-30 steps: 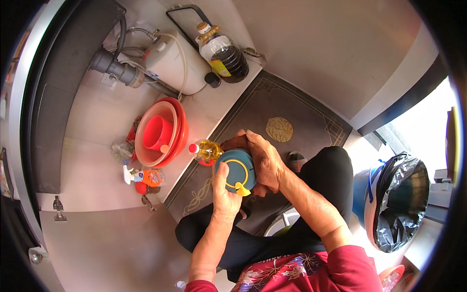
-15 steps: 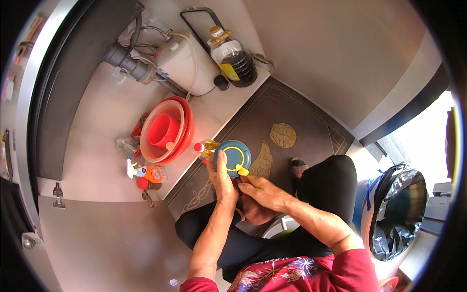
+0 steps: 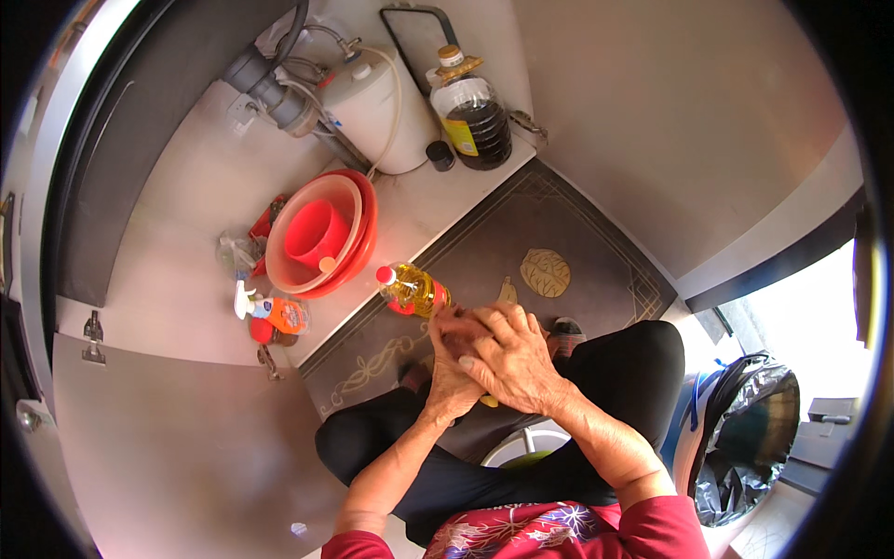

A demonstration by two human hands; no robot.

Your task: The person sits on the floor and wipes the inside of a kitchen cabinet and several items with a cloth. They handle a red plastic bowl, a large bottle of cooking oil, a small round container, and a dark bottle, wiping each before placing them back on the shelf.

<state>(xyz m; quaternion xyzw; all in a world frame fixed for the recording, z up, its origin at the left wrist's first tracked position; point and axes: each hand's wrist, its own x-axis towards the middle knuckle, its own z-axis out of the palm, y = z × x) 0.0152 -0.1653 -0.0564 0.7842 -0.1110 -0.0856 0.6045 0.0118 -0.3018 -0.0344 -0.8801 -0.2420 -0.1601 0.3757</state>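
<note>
My left hand (image 3: 450, 384) and my right hand (image 3: 514, 359) are pressed together above my lap. The right fingers are bent over the left hand, and what lies between them is mostly hidden. Below the hands a small yellow piece (image 3: 489, 401) peeks out; the rest of it is covered. Just beyond my left fingers is a clear bottle of yellow oil (image 3: 417, 287) with a red cap, over the dark patterned mat (image 3: 475, 238).
On the cabinet floor are nested red basins (image 3: 365, 244) with a red cup (image 3: 315, 231), an orange spray bottle (image 3: 282, 314), a white tank (image 3: 377, 126) and a large jug of dark liquid (image 3: 477, 126). Open cabinet doors stand either side. A bin with a black bag (image 3: 745, 447) is at right.
The teal disc with the yellow ring has gone from sight, leaving only a yellow bit below my hands. My right hand has moved up over the left, uncovering more of the oil bottle.
</note>
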